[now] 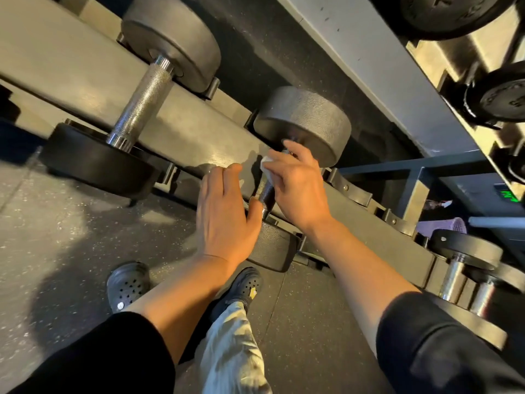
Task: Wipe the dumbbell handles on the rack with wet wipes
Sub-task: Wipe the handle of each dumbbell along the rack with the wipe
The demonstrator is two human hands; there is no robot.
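A dumbbell lies across the grey rack [181,129] in the middle of the view, its far weight head [305,120] up and its near head [271,247] low. My right hand [298,183] curls round its knurled metal handle [267,194] and holds a white wet wipe [267,164] against the bar. My left hand [224,214] hovers just left of the handle with its fingers straight and holds nothing; whether its thumb touches the bar I cannot tell. A larger dumbbell sits to the left with its handle [142,100] bare.
More dumbbells [466,268] rest on the rack at the lower right, and others [500,98] on a tier at the upper right. A purple basket [446,226] shows behind the rack. My two dark clogs [127,284] stand on the speckled rubber floor.
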